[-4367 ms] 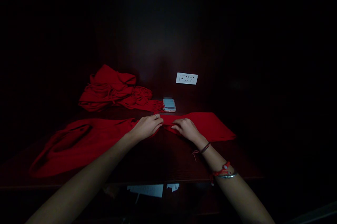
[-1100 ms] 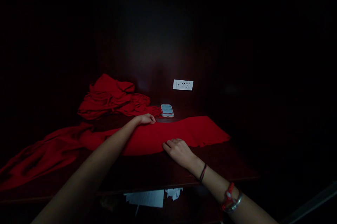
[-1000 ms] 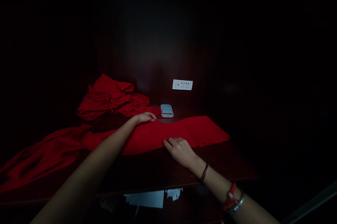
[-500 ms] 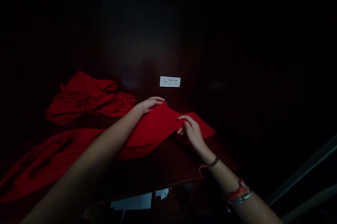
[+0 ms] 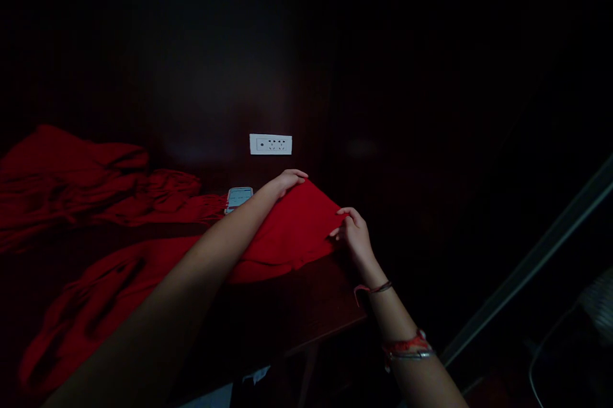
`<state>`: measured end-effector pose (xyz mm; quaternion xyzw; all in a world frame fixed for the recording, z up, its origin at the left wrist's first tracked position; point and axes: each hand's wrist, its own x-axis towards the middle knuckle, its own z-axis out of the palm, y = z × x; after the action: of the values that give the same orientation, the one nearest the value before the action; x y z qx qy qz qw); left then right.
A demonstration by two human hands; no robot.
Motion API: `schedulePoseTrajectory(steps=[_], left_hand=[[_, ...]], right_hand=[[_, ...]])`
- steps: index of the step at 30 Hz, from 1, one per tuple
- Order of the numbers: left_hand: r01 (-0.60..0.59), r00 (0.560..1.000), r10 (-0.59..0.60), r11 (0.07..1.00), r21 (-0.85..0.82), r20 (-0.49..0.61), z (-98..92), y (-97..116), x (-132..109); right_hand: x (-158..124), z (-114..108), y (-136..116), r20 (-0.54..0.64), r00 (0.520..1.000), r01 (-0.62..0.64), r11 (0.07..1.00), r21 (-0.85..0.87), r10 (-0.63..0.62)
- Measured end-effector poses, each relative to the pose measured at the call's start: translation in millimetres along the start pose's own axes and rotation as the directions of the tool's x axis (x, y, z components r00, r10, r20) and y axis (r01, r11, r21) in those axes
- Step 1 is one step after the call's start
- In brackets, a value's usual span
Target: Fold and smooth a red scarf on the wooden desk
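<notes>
A long red cloth (image 5: 301, 223) stretches across a dark tabletop, its near end drawn out toward the right. My left hand (image 5: 290, 180) grips the far corner of that end, fingers pressed together on the edge. At the right corner my right hand (image 5: 353, 229) pinches the cloth between thumb and fingers, and the edge between the hands is taut. Beneath my left forearm the rest of the cloth lies in loose folds toward the lower left. Bracelets circle my right wrist and forearm.
More red fabric (image 5: 96, 178) with a fringe lies heaped at the back left. A phone (image 5: 239, 198) with a lit screen rests behind my left forearm. On the dark wall is a white power socket (image 5: 271, 144). A pale bar (image 5: 527, 274) slants at the right, and papers (image 5: 211, 397) show below the table.
My view has turned right. My hands have pulled the cloth's end rightward, and the flap that lay beyond my right hand no longer shows. The phone has come into sight.
</notes>
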<state>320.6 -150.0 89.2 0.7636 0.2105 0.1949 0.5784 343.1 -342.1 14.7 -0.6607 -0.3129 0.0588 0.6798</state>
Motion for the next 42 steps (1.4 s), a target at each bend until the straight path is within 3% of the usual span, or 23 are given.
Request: schedulePoseTrajectory(steps=[6, 14, 23, 31, 35, 37, 40, 42], left_hand=[[0.039, 0.999, -0.038, 0.99, 0.137, -0.009, 28.9, -7, 17], [0.01, 1.0, -0.011, 0.949, 0.317, 0.003, 46.4, -29, 23], [-0.167, 0.983, 0.18, 0.845, 0.509, 0.024, 53.8, -57, 37], [-0.249, 0.963, 0.256, 0.74, 0.626, 0.081, 55.9, -72, 43], [-0.322, 0.93, 0.357, 0.684, 0.655, 0.084, 59.1, -69, 32], [-0.405, 0.887, 0.446, 0.625, 0.667, 0.12, 57.9, -62, 22], [-0.582, 0.777, 0.562, 0.466, 0.667, 0.285, 50.5, -57, 5], [-0.643, 0.746, 0.523, 0.404, 0.651, 0.413, 42.7, -61, -6]], right_hand=[[4, -14, 14, -0.088, 0.996, -0.025, 0.935, -0.353, -0.007], [1, -25, 22, -0.102, 0.981, 0.047, 0.715, -0.697, -0.164], [-6, -29, 23, -0.09, 0.993, -0.025, 0.62, -0.784, -0.073], [-7, -30, 24, -0.112, 0.992, -0.062, 0.545, -0.836, -0.06], [-7, -30, 25, -0.072, 0.992, -0.006, 0.521, -0.853, -0.107], [-8, -29, 25, -0.053, 0.989, 0.028, 0.524, -0.851, -0.139], [-10, -26, 20, -0.026, 0.977, 0.09, 0.515, -0.852, -0.213], [-12, -20, 14, 0.014, 0.957, 0.157, 0.478, -0.864, -0.288]])
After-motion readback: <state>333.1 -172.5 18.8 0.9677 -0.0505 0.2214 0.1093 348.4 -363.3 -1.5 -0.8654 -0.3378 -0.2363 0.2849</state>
